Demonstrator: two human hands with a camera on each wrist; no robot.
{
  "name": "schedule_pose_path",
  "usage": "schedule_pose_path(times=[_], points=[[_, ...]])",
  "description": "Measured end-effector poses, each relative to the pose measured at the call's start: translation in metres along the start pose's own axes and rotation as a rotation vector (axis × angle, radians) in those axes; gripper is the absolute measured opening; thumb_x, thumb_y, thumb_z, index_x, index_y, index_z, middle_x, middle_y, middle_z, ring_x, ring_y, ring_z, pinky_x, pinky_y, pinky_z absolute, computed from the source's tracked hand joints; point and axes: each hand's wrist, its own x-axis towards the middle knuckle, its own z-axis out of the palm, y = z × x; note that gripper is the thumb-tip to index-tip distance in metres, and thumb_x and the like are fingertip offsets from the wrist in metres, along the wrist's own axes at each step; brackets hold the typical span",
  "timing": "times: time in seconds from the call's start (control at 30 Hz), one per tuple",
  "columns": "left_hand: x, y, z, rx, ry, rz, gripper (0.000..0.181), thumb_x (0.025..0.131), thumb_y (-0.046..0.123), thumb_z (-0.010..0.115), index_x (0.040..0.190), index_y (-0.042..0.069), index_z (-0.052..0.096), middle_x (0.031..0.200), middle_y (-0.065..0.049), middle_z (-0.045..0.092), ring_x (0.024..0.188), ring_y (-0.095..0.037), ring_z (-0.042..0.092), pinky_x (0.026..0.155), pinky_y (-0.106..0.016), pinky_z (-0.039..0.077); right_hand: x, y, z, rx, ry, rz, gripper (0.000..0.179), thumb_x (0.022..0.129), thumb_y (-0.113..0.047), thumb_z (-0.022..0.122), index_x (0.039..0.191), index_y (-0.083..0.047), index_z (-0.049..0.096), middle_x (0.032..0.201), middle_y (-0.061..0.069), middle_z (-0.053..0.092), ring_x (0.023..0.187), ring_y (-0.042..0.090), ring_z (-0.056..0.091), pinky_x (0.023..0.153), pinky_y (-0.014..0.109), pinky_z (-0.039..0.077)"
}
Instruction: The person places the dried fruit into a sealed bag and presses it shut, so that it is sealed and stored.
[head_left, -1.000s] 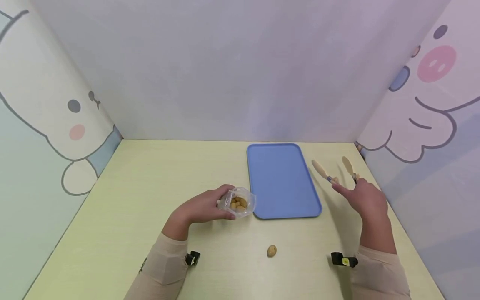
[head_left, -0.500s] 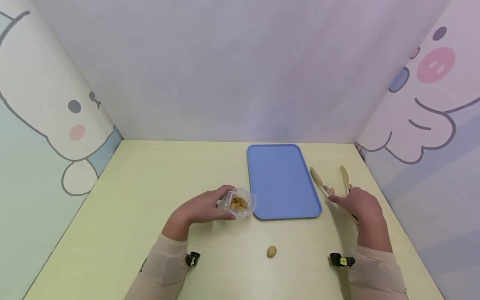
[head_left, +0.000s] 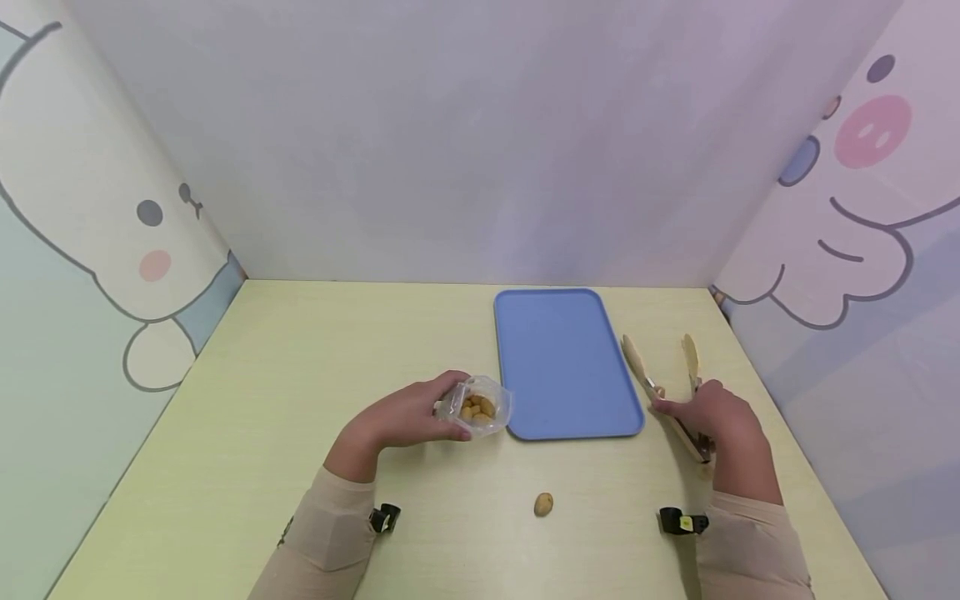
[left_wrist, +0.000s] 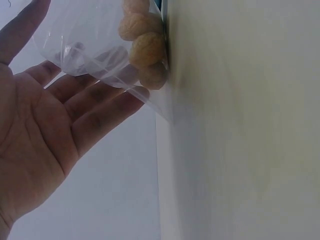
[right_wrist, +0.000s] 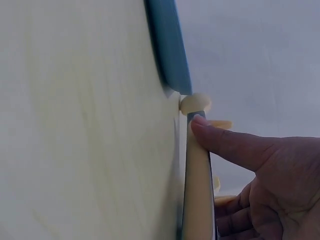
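My left hand [head_left: 412, 412] holds a clear plastic bag [head_left: 497, 408] on the table, thumb and fingers on either side of it. The bag's mouth is open, and several small tan, wrinkled, rounded pieces [left_wrist: 148, 50] lie inside. My right hand [head_left: 723, 415] grips a pair of wooden tongs [head_left: 634, 358] low at the table, right of the blue tray. Its thumb presses on one arm of the tongs; the other fingers are partly hidden. The two tong tips are spread apart and point to the back. A single brown rounded piece [head_left: 543, 503] lies in front of the tray.
A blue tray [head_left: 562, 367] lies flat on the pale table [head_left: 337, 333], between the bag and the tongs. Walls with cartoon figures stand at the left and right, and a plain wall [head_left: 480, 150] closes off the back.
My right hand has moved down and toward me with the tongs, whose arms now lie lower, close to the table. My left hand and the bag have stayed in place.
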Motion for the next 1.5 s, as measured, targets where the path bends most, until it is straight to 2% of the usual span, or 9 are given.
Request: schedule_pose_path(times=[0.17, 0.33, 0.5, 0.6, 0.7, 0.93, 1.17, 1.27, 1.5], points=[[0.0, 0.001, 0.0, -0.001, 0.001, -0.004, 0.079, 0.079, 0.058, 0.074, 0.144, 0.03, 0.038, 0.107, 0.011, 0.059, 0.096, -0.012, 0.056, 0.086, -0.036, 0.045, 0.001, 0.0, -0.001, 0.004, -0.01, 0.0, 0.085, 0.075, -0.075, 0.064, 0.094, 0.006, 0.045, 0.07, 0.015, 0.056, 0.054, 0.024, 0.058, 0.05, 0.036, 0.046], [-0.001, 0.001, 0.0, -0.009, 0.007, -0.002, 0.078, 0.08, 0.057, 0.073, 0.144, 0.031, 0.038, 0.108, 0.012, 0.059, 0.097, -0.012, 0.056, 0.087, -0.037, 0.045, -0.007, 0.002, -0.01, -0.026, -0.006, -0.037, 0.093, 0.079, -0.079, 0.055, 0.101, 0.011, 0.041, 0.078, 0.016, 0.054, 0.059, 0.026, 0.061, 0.053, 0.036, 0.046], [-0.003, 0.0, -0.002, -0.056, 0.024, 0.029, 0.074, 0.082, 0.054, 0.073, 0.144, 0.031, 0.039, 0.111, 0.007, 0.061, 0.097, -0.013, 0.056, 0.086, -0.038, 0.047, -0.024, -0.003, -0.026, -0.098, 0.167, -0.12, 0.116, 0.083, -0.082, 0.041, 0.13, 0.023, 0.029, 0.108, 0.041, 0.049, 0.089, 0.051, 0.058, 0.068, 0.054, 0.048], [-0.004, -0.002, -0.004, -0.106, 0.029, 0.065, 0.074, 0.082, 0.052, 0.074, 0.144, 0.03, 0.039, 0.118, 0.002, 0.062, 0.101, -0.013, 0.057, 0.087, -0.038, 0.049, -0.038, -0.02, -0.03, -0.095, 0.297, -0.236, 0.109, 0.088, -0.078, 0.039, 0.142, 0.015, 0.026, 0.127, 0.042, 0.039, 0.108, 0.057, 0.049, 0.077, 0.062, 0.043], [-0.004, -0.003, -0.006, -0.181, 0.022, 0.123, 0.073, 0.083, 0.048, 0.075, 0.144, 0.028, 0.04, 0.124, -0.003, 0.062, 0.107, -0.013, 0.058, 0.088, -0.038, 0.051, -0.052, -0.044, -0.028, -0.061, 0.348, -0.397, 0.09, 0.092, -0.069, 0.044, 0.145, 0.002, 0.034, 0.13, 0.03, 0.044, 0.109, 0.047, 0.054, 0.076, 0.058, 0.045], [-0.004, 0.0, -0.009, -0.38, -0.021, 0.242, 0.065, 0.088, 0.028, 0.075, 0.142, 0.024, 0.041, 0.13, -0.009, 0.056, 0.112, -0.021, 0.059, 0.087, -0.034, 0.055, -0.067, -0.092, 0.004, -0.025, 0.318, -0.767, 0.059, 0.094, -0.055, 0.058, 0.134, -0.013, 0.053, 0.117, 0.002, 0.058, 0.099, 0.02, 0.059, 0.075, 0.04, 0.049], [-0.001, 0.009, -0.007, -0.44, -0.071, 0.294, 0.063, 0.089, 0.021, 0.073, 0.143, 0.019, 0.04, 0.128, -0.015, 0.055, 0.107, -0.023, 0.06, 0.086, -0.036, 0.055, -0.074, -0.128, 0.037, 0.025, 0.241, -1.12, 0.053, 0.09, -0.043, 0.068, 0.135, -0.018, 0.054, 0.114, -0.007, 0.061, 0.1, 0.01, 0.06, 0.078, 0.033, 0.051], [0.0, 0.011, -0.007, -0.455, -0.083, 0.306, 0.063, 0.089, 0.019, 0.073, 0.143, 0.017, 0.04, 0.127, -0.017, 0.055, 0.107, -0.025, 0.06, 0.084, -0.037, 0.056, -0.075, -0.138, 0.042, 0.015, 0.203, -1.191, 0.053, 0.09, -0.041, 0.068, 0.135, -0.018, 0.054, 0.114, -0.006, 0.062, 0.101, 0.011, 0.06, 0.079, 0.032, 0.051], [0.001, 0.016, -0.006, -0.478, -0.112, 0.316, 0.061, 0.09, 0.015, 0.072, 0.142, 0.016, 0.041, 0.13, -0.017, 0.055, 0.111, -0.029, 0.057, 0.083, -0.036, 0.056, -0.074, -0.154, 0.039, -0.033, 0.176, -1.198, 0.039, 0.093, -0.043, 0.062, 0.125, -0.02, 0.062, 0.106, -0.009, 0.063, 0.095, 0.008, 0.06, 0.075, 0.03, 0.05]])
